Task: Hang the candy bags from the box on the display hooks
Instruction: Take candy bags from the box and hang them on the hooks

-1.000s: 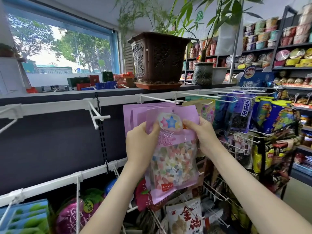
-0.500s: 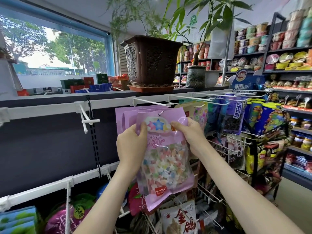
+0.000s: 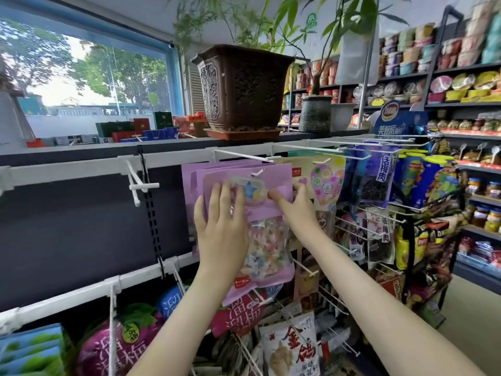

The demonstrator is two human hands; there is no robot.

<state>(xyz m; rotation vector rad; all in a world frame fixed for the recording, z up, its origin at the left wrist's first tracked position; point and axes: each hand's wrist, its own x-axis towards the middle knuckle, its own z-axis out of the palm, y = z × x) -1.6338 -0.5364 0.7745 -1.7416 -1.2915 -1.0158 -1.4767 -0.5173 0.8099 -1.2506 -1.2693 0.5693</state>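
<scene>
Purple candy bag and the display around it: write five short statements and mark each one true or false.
1. The hook tip pokes through the hole of the front purple candy bag. True.
2. The left hand lies flat on that bag's front. True.
3. The right hand hangs clear of the bag. False: it pinches the bag's right edge.
4. The white hook on the left carries bags. False: nothing hangs on it.
5. The brown plant pot stands on the floor. False: it sits on top of the display.

Carved brown planter (image 3: 244,85) on the ledge (image 3: 67,151) — window (image 3: 81,77) behind, noodle cups (image 3: 412,47) right
</scene>
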